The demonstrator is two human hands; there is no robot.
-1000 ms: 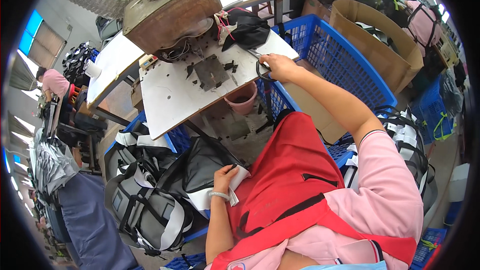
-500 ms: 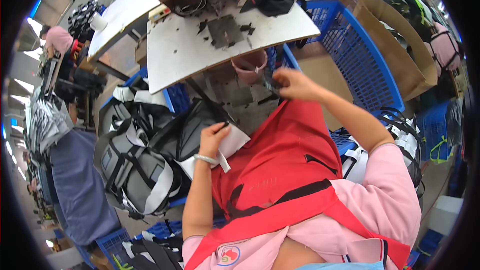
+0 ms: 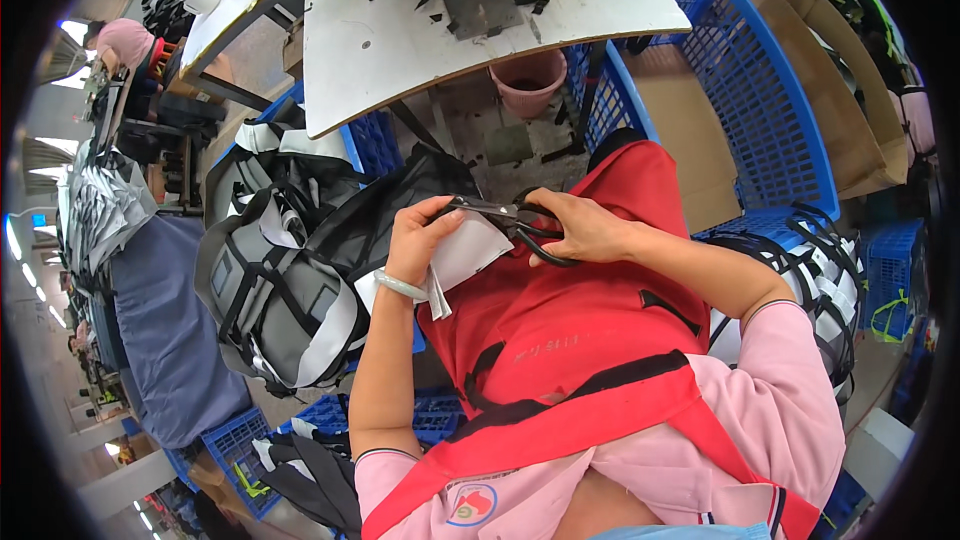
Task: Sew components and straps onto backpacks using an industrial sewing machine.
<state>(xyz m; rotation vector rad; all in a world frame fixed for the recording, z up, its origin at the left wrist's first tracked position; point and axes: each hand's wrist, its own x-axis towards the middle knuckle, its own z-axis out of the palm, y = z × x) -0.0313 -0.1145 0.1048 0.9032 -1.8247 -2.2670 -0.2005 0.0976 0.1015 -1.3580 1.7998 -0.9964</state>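
Note:
My right hand (image 3: 585, 225) is closed around the black handles of a pair of scissors (image 3: 493, 208). Their blades point left and reach the fingertips of my left hand (image 3: 420, 230). That hand pinches the edge of a black fabric piece (image 3: 425, 180) with a white panel (image 3: 472, 250), which lies over my lap. Exactly what sits between the blades is too small to make out. Left of the fabric, grey bags (image 3: 275, 305) with black straps and white bands are heaped up, touching it. A red apron (image 3: 570, 310) covers my lap under both hands.
Ahead stands a white worktable (image 3: 400, 60) with dark scraps and a machine base on it. Beneath it are a pink bucket (image 3: 530, 85) and scraps on the floor. Blue crates (image 3: 775, 90) and a brown paper sack (image 3: 850, 130) stand right. Another person (image 3: 128, 42) is far left.
My right hand has come left and down to my left hand, and the scissors now show clearly in it. My left hand still holds the fabric. The view has shifted slightly.

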